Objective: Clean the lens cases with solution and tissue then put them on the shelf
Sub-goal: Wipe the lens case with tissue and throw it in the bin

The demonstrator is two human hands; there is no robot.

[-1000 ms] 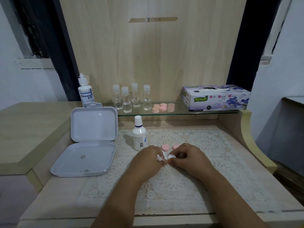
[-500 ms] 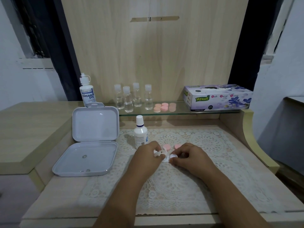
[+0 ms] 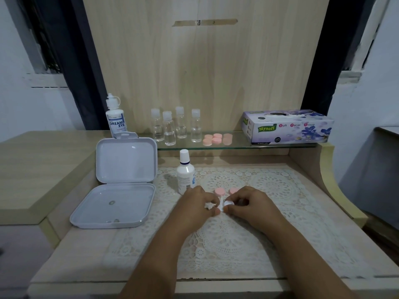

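My left hand [image 3: 199,202] pinches a crumpled white tissue [image 3: 210,205] over the lace mat. My right hand [image 3: 248,201] pinches a small white lens case [image 3: 228,203], and the tissue touches it between the two hands. Two pink caps [image 3: 220,191] lie on the mat just behind my fingers. A white solution bottle [image 3: 185,172] stands upright to the left of them. On the glass shelf [image 3: 239,145] sit several pink lens cases [image 3: 217,138].
An open white plastic box [image 3: 121,186] lies at the left of the mat. The shelf also carries a larger eye-solution bottle [image 3: 115,117], several small clear bottles [image 3: 176,127] and a tissue box [image 3: 288,127]. A raised wooden ledge [image 3: 32,167] flanks the left.
Both hands stay together over the mat, with the fingers shifting slightly around the tissue and the white case. The view has tilted a little.
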